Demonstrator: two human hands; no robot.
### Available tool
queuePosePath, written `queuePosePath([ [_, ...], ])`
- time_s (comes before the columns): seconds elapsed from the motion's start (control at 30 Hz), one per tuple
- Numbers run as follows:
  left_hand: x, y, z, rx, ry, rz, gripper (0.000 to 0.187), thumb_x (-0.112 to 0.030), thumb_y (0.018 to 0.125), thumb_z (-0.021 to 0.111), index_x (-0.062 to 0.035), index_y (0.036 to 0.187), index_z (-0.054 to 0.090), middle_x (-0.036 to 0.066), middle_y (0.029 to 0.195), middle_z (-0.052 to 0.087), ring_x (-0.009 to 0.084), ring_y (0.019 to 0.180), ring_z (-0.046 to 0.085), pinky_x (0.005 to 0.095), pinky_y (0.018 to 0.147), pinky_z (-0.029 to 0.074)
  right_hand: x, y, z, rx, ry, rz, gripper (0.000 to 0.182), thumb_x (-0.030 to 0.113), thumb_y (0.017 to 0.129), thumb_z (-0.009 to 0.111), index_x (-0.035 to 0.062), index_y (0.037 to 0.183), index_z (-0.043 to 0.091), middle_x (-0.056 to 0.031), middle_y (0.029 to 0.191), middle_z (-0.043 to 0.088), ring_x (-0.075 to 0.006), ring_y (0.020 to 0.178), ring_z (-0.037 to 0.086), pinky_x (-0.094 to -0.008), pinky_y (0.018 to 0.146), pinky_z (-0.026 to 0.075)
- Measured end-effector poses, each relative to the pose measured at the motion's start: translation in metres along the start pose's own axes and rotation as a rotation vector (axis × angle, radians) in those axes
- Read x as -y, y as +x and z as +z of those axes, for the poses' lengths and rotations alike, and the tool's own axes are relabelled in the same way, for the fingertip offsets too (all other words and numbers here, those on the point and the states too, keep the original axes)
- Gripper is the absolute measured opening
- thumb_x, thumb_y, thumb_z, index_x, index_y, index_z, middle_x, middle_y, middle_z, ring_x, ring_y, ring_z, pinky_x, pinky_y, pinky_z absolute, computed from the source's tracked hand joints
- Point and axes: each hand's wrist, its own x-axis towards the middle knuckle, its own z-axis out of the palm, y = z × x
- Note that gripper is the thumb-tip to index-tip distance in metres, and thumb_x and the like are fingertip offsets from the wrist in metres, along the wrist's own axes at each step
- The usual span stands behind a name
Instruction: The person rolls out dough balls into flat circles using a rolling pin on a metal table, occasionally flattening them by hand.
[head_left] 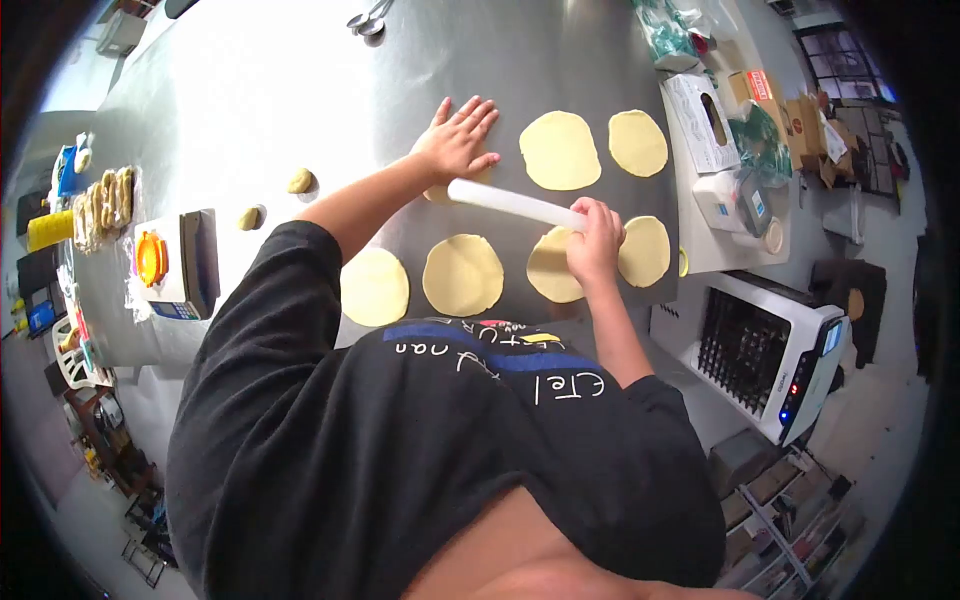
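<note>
My left hand [455,140] lies with fingers spread, palm down at the steel table, holding nothing. Below its wrist, a piece of dough [438,194] shows partly, the rest hidden by the hand and the pin. My right hand [597,240] is closed around one end of a white rolling pin [510,204], whose other end points toward my left hand. Flat dough rounds surround them: a large one [560,152] and a smaller one [638,143] beyond, and several nearer me, including one [463,275] in the middle and one [553,268] partly under my right hand.
Two small dough balls [300,180] sit left on the table [330,80]. Further left are a scale [185,265] with an orange ring [151,258] and bagged sticks [103,208]. Metal spoons [370,25] lie at the far edge. Right: boxes [700,122], a tub [730,203], an air cooler [760,350].
</note>
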Motion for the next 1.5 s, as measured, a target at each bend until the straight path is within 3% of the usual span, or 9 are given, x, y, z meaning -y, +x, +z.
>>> queuePosePath([
  [0.17, 0.006, 0.007, -0.011, 0.172, -0.079, 0.019, 0.068, -0.051, 0.095, 0.027, -0.0062, 0.146, 0.022, 0.01, 0.154, 0.017, 0.0282, 0.144, 0.01, 0.053, 0.114, 0.006, -0.005, 0.016, 0.005, -0.031, -0.02, 0.001, 0.033, 0.008, 0.074, 0.053, 0.0109, 0.107, 0.056, -0.0105, 0.103, 0.06, -0.0328, 0.101, 0.054, -0.0473, 0.09, 0.038],
  [0.3, 0.063, 0.017, 0.019, -0.069, -1.357, -0.48, 0.064, -0.046, 0.098, 0.028, -0.0008, 0.143, 0.027, 0.019, 0.152, 0.019, 0.0293, 0.141, 0.017, 0.0431, 0.115, 0.012, 0.017, 0.045, 0.012, 0.04, -0.079, -0.053, 0.03, 0.012, 0.077, 0.051, 0.0042, 0.106, 0.057, -0.0163, 0.106, 0.059, -0.0376, 0.102, 0.054, -0.0475, 0.09, 0.042],
  [0.5, 0.062, -0.035, -0.023, -0.602, -0.716, -0.373, 0.036, -0.026, 0.093, 0.049, -0.0083, 0.124, 0.055, 0.015, 0.132, 0.05, 0.0324, 0.124, 0.045, 0.0388, 0.104, 0.035, 0.071, 0.049, 0.065, 0.184, -0.044, -0.122, 0.023, 0.012, 0.077, 0.053, 0.0055, 0.098, 0.056, -0.0122, 0.102, 0.058, -0.033, 0.097, 0.056, -0.0486, 0.082, 0.043],
  [0.67, 0.07, -0.064, -0.041, -0.358, -0.743, -0.432, 0.03, -0.027, 0.093, 0.05, -0.0092, 0.115, 0.062, 0.012, 0.125, 0.055, 0.0305, 0.116, 0.052, 0.0395, 0.097, 0.042, 0.079, 0.1, 0.068, 0.16, -0.126, -0.249, 0.022, 0.013, 0.076, 0.055, 0.0177, 0.098, 0.058, -0.0011, 0.101, 0.057, -0.0244, 0.1, 0.052, -0.0452, 0.081, 0.035],
  [0.87, 0.055, -0.097, -0.003, -0.347, -0.328, -0.443, 0.038, -0.017, 0.091, 0.049, -0.004, 0.127, 0.05, 0.018, 0.135, 0.043, 0.036, 0.132, 0.034, 0.0461, 0.109, 0.029, 0.08, 0.155, 0.083, 0.444, -0.215, -0.5, 0.015, 0.015, 0.08, 0.051, 0.0154, 0.092, 0.06, -0.0028, 0.099, 0.059, -0.0239, 0.101, 0.052, -0.0443, 0.087, 0.031],
  [0.93, 0.062, -0.087, -0.003, -0.345, -0.337, -0.472, 0.041, -0.015, 0.09, 0.049, -0.0036, 0.13, 0.046, 0.019, 0.138, 0.041, 0.0366, 0.133, 0.031, 0.0469, 0.11, 0.027, 0.083, 0.166, 0.095, 0.405, -0.217, -0.376, 0.016, 0.016, 0.081, 0.045, 0.0164, 0.088, 0.06, -0.0024, 0.097, 0.06, -0.0235, 0.1, 0.053, -0.0408, 0.087, 0.031],
  [1.07, 0.076, -0.054, -0.002, -0.285, -0.313, -0.541, 0.049, -0.014, 0.089, 0.048, -0.0033, 0.136, 0.039, 0.02, 0.144, 0.033, 0.0362, 0.137, 0.026, 0.047, 0.112, 0.023, 0.097, 0.195, 0.113, 0.56, -0.267, -0.25, 0.027, 0.011, 0.082, 0.04, 0.0135, 0.107, 0.051, -0.009, 0.107, 0.063, -0.0249, 0.11, 0.053, -0.0431, 0.092, 0.029],
  [1.3, 0.039, -0.061, 0.001, -0.244, -0.063, -0.554, 0.055, -0.035, 0.096, 0.034, -0.0031, 0.14, 0.035, 0.018, 0.149, 0.027, 0.0316, 0.141, 0.019, 0.0518, 0.114, 0.009, 0.072, 0.156, 0.12, 0.131, -0.245, -0.573, 0.059, 0.019, 0.082, 0.047, 0.0141, 0.139, 0.036, -0.0103, 0.144, 0.039, -0.0253, 0.134, 0.034, -0.0504, 0.11, 0.021],
  [1.5, -0.016, -0.096, -0.002, -0.186, -0.075, -0.517, 0.057, -0.034, 0.095, 0.035, -0.0008, 0.141, 0.033, 0.017, 0.148, 0.031, 0.0297, 0.14, 0.023, 0.0515, 0.113, 0.012, 0.05, 0.098, 0.111, 0.079, -0.186, -0.484, 0.054, 0.017, 0.083, 0.048, 0.0091, 0.136, 0.042, -0.0115, 0.144, 0.039, -0.0294, 0.133, 0.035, -0.0504, 0.111, 0.023],
])
